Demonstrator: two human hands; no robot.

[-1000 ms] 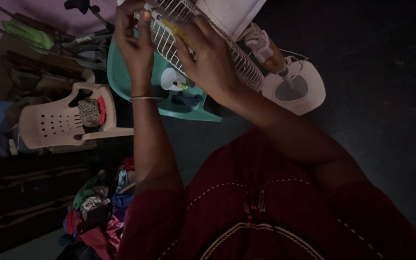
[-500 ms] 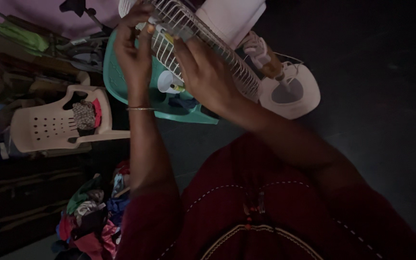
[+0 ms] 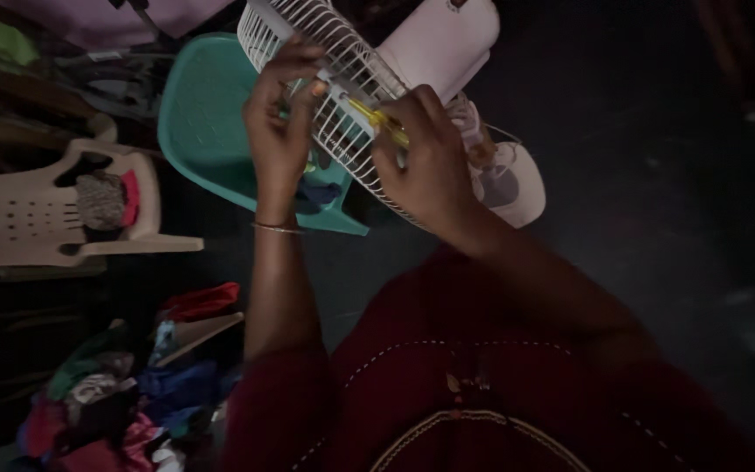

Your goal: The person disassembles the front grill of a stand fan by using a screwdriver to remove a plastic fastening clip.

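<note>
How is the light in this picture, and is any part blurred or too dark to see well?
Head view: dim overall; the floor at right is nearly black. The white fan guard is the brightest part, its wires sharp. The left hand and right hand on it are underlit, slightly soft. The cloth pile lower left is murky.

Both hands meet at the white wire fan guard (image 3: 325, 61) toward twelve o'clock. The left hand (image 3: 280, 131) pinches its rim; the right hand (image 3: 425, 162) has its grip closed on a yellow-handled screwdriver (image 3: 376, 118) laid against the wires. A green plastic chair (image 3: 198, 131) sits at eleven o'clock and a heap of clothes (image 3: 124, 385) at eight.
</note>
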